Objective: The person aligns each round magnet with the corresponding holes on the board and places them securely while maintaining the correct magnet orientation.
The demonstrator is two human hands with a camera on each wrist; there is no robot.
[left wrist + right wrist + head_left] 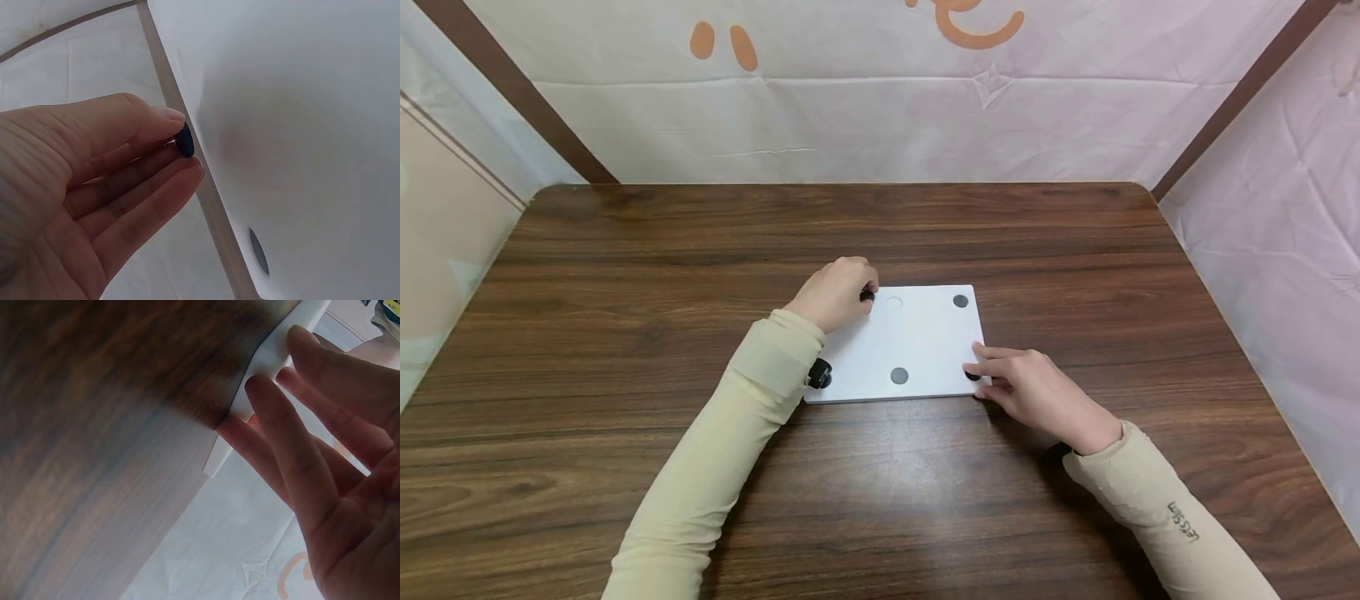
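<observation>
A white rectangular board (917,342) lies on the wooden table, with dark round discs set near its edges. My left hand (837,293) is at the board's far left corner. It pinches a small black disc (185,141) between thumb and fingers, above the white surface (300,137). Beside that hand, a bare round recess (895,304) shows at the far edge. My right hand (1030,385) touches the board's near right corner with extended fingers, partly covering a disc (972,377) there. In the right wrist view, those fingertips (259,387) rest against the board's white edge.
Grey discs sit at the far right (961,301) and near middle (899,376) of the board. A near left disc (827,381) is partly hidden by the black wrist device (817,372). Brown tabletop (662,275) surrounds the board; a printed white cloth (865,125) hangs behind.
</observation>
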